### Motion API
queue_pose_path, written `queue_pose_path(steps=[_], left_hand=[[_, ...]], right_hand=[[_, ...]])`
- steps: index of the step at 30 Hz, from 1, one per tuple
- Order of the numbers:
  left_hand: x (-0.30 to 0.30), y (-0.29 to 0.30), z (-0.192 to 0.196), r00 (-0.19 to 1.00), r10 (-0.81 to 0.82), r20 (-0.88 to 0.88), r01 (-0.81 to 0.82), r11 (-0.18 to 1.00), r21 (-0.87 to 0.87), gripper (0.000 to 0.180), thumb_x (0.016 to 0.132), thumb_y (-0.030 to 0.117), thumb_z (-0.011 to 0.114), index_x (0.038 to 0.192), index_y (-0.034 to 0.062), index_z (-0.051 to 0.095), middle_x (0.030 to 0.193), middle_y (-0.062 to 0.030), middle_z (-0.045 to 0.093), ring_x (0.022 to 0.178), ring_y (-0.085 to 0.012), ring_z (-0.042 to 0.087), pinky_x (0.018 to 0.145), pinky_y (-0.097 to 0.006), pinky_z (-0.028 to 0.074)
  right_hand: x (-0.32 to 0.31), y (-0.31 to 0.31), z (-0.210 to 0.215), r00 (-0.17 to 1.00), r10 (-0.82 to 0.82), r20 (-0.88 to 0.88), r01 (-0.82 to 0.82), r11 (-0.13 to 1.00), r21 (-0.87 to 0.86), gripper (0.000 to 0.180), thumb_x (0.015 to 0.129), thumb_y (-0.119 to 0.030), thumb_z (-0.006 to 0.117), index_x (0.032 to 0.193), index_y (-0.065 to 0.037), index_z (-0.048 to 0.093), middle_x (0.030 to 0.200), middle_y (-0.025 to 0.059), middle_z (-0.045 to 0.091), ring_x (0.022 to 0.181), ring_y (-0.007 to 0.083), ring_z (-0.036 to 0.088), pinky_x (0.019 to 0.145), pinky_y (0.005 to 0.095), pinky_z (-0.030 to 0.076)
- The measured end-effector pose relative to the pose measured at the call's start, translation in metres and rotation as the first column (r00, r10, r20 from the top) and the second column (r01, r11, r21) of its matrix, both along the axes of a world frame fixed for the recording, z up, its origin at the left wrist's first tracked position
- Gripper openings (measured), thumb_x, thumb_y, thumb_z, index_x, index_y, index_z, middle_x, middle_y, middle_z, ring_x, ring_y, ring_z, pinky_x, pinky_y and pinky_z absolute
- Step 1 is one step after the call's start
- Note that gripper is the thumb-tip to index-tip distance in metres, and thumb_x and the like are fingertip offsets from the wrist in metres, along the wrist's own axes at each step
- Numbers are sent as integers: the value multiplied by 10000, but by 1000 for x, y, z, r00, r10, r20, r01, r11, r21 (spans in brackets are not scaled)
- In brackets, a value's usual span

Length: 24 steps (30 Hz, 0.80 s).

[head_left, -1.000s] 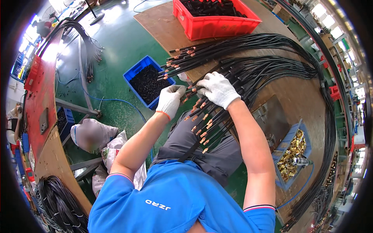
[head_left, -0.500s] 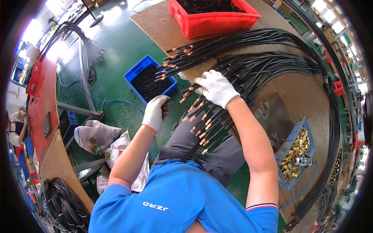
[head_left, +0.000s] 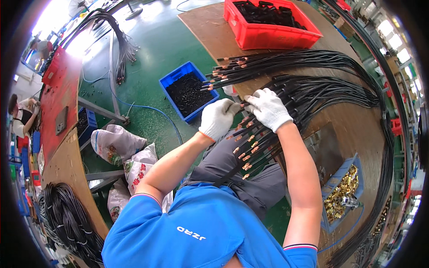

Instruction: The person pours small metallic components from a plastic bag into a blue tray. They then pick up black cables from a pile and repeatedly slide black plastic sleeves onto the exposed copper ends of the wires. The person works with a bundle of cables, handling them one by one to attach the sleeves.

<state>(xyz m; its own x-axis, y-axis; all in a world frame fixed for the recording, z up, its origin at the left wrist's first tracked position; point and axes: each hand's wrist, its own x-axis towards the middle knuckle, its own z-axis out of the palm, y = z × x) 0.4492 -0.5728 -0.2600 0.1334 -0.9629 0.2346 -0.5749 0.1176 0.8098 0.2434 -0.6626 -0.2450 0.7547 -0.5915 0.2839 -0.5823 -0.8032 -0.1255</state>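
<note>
My left hand (head_left: 218, 119), in a white knit glove, is closed in a pinch at the copper-tipped end of a black cable. Just right of it, my gloved right hand (head_left: 269, 108) curls its fingers round the same cable a little behind its end. The hands nearly touch; their fingertips partly hide the cable end. Beneath and around my right hand spreads a bundle of black cables (head_left: 321, 87), several bare copper ends (head_left: 246, 166) hanging over the table edge above my lap. A second bundle (head_left: 277, 61) lies just beyond, its copper ends pointing left.
A red bin (head_left: 272, 38) of black parts stands on the brown table (head_left: 357, 123). On the green floor is a blue crate (head_left: 185, 117) of small black pieces. A blue-grey tray (head_left: 328, 223) holds brass parts at right. White sacks (head_left: 117, 143) sit left; a person works far left.
My left hand has moved right and slightly up to the cable end beside my right hand. The whole view has shifted, with the scene sliding rightward.
</note>
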Motion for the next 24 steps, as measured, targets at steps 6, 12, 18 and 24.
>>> queue_pose_path(steps=[6,12,18,24], left_hand=[[19,37,-31,956,194,-219,-170,978,122,243,1001,252,688,1005,17,748,886,-189,738,806,-290,715,742,-380,543],[94,80,-172,239,759,-605,178,578,796,342,1082,366,554,855,112,579,695,19,485,536,-141,474,458,-274,354],[212,40,-257,911,-27,-411,138,960,243,234,1064,278,555,1072,49,605,887,-148,669,837,-306,670,786,-426,593],[233,-46,-169,163,776,-609,-198,630,751,383,1073,347,536,1271,19,538,1284,-197,577,1012,-344,642,872,-456,596]], right_hand=[[5,6,0,1000,-20,0,20,999,43,309,921,-338,709,1153,-141,761,1006,78,669,1016,313,612,911,455,505],[1,8,3,999,-48,10,48,998,35,312,910,-336,725,1148,-136,750,1027,83,670,1019,316,616,920,457,499],[12,11,12,994,-27,105,23,999,46,383,860,-273,784,1204,-120,717,1151,107,671,1086,345,620,976,464,499],[1,76,68,934,-154,321,239,940,-245,455,821,-193,845,1240,-102,693,1212,127,669,1106,342,641,972,471,510]])
